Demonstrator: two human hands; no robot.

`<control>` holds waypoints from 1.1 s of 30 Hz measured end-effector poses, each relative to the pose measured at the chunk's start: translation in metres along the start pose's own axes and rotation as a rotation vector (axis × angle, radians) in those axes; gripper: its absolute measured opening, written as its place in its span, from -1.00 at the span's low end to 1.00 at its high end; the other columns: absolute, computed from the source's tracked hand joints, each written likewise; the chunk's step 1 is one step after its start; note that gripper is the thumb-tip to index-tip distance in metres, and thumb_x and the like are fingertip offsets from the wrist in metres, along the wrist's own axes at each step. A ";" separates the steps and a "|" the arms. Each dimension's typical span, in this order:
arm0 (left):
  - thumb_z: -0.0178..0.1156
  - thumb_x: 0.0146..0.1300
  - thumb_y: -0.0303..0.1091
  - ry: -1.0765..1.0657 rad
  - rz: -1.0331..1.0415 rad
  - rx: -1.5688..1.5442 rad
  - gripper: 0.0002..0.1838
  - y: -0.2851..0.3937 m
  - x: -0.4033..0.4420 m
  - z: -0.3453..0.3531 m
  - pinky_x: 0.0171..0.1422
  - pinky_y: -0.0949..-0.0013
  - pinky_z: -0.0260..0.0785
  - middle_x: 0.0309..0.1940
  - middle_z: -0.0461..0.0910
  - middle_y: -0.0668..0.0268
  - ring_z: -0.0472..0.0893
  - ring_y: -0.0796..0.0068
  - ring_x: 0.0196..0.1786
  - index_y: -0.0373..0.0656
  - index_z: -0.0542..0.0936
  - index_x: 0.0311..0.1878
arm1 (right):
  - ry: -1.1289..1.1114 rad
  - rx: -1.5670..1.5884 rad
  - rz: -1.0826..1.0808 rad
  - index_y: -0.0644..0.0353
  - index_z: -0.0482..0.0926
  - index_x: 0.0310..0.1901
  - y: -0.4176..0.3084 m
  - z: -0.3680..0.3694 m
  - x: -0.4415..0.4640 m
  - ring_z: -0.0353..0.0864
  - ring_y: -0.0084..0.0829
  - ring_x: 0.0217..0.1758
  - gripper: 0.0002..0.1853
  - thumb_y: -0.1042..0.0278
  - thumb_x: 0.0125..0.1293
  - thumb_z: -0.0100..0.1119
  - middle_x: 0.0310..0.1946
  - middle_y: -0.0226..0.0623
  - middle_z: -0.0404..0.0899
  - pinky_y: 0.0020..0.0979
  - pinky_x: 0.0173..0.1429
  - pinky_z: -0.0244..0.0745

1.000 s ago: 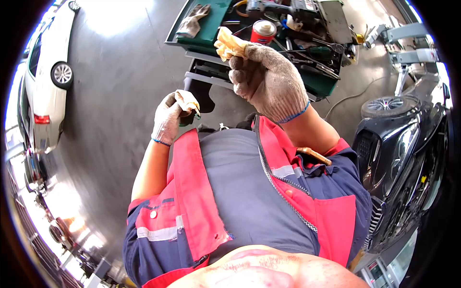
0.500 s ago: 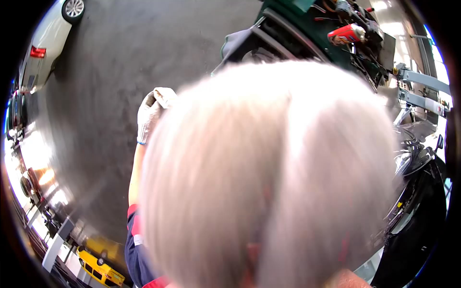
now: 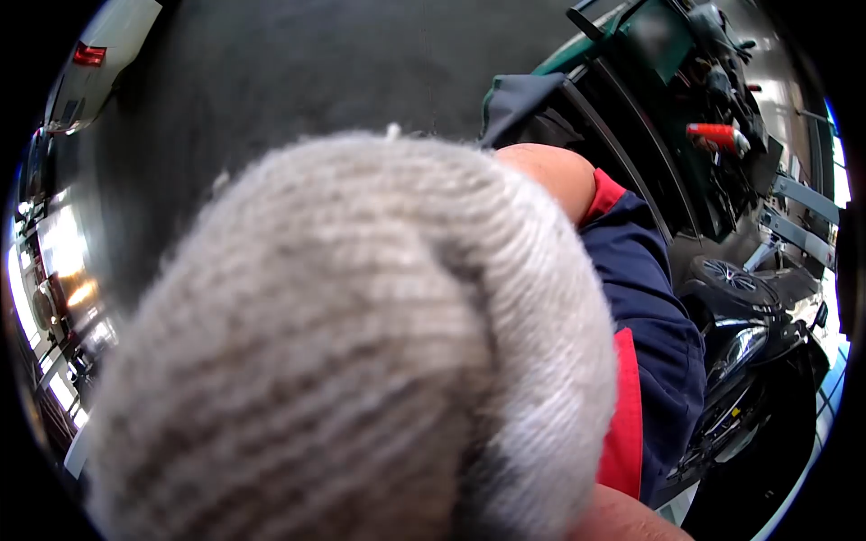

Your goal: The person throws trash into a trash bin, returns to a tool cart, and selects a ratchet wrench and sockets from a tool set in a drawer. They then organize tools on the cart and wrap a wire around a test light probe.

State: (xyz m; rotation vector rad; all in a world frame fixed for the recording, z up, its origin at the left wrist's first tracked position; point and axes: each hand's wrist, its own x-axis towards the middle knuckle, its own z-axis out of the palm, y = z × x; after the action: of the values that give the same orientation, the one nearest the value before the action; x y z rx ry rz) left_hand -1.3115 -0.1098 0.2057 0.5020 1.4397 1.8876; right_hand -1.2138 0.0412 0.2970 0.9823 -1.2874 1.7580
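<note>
A: ok so the head view, what's the right hand (image 3: 361, 361) up to?

B: It's right up by the camera lol, the knitted glove (image 3: 298, 270) on it fills the middle and lower left. Greyish-white knit, darker grubby patches, one deep fold running down it.

A: Fingers open or closed?

B: Cannot tell, way too close and partly blurred. Same for whether they have hold of anything. The glove is the thing nearest the lens, worn on that hand, and a bit of bare arm (image 3: 546, 167) shows behind its upper right edge, running into a red and navy sleeve (image 3: 640, 270).

A: And the left hand?

B: Out of view, so its fingers and whatever they have hold of: cannot tell.

A: What's around?

B: Upper right there's a green tool cart (image 3: 654, 54) with dark drawer fronts, and a red can (image 3: 717, 137) among the dark tools on top, well apart from the glove in the view. Below the cart, a loose-looking wheel (image 3: 729, 275) sits near a dark car (image 3: 767, 397). Upper left, the back end of a white car (image 3: 113, 36) with a red tail light (image 3: 90, 55), grey floor (image 3: 298, 63) between it and the cart.
</note>
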 end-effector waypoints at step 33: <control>0.26 0.49 -0.36 0.243 -0.417 -0.038 -0.75 0.032 0.670 -0.383 -0.03 0.33 0.61 -0.08 0.70 0.29 0.70 0.48 -0.11 -0.23 0.62 0.14 | -0.165 -0.251 0.094 0.09 0.74 0.02 0.297 -0.343 0.259 0.74 -0.43 -0.20 -0.73 0.28 0.31 0.34 -0.20 -0.36 0.74 -0.37 -0.16 0.62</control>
State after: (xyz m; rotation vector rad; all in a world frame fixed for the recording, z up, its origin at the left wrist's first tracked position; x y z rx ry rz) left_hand -2.0339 0.1139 0.0472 -0.0527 1.5190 1.6713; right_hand -1.6437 0.3351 0.3366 0.9502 -1.6374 1.5615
